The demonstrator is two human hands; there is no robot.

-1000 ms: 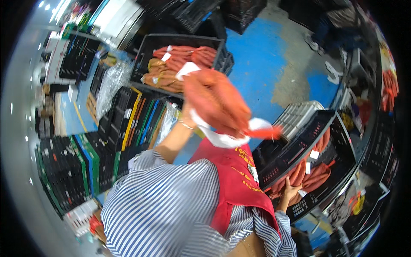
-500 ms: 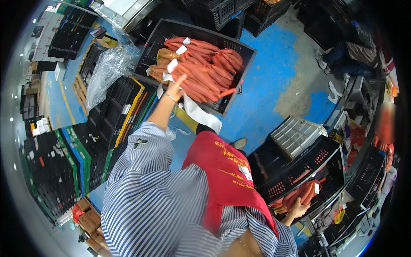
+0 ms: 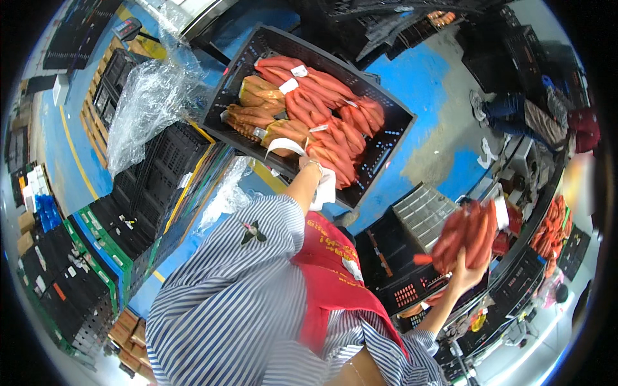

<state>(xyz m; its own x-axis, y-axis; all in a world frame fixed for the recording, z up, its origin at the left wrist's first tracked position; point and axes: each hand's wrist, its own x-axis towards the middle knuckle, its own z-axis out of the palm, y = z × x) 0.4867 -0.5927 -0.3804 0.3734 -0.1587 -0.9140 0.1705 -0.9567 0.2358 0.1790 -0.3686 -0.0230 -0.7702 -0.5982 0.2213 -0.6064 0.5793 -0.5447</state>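
Note:
My right hand [image 3: 468,275] is raised at the right, wrapped round the underside of a red net bag of long, slender vegetables [image 3: 465,237] with a white label at its top. Over the near edge of a black crate [image 3: 394,162], my left hand [image 3: 311,165] has a white paper strip [image 3: 326,188] looped about it and hanging below; its fingers are partly hidden. Close to its fingertips lies another filled red net bag [image 3: 335,161]. More red net bags [image 3: 309,80] and several yellowish-brown ones [image 3: 261,93] fill the crate, some with white labels.
A second black crate [image 3: 412,291] and a white slatted tray [image 3: 423,215] sit at my right. Folded black crates [image 3: 158,167] are stacked at the left beside crumpled clear plastic film [image 3: 141,109]. A co-worker [image 3: 521,116] is at the far right, near more red bags [image 3: 552,225].
My right hand has lifted a red net bag up out of the right-hand crate. My left hand has moved right and nearer along the front crate, the white strip still with it.

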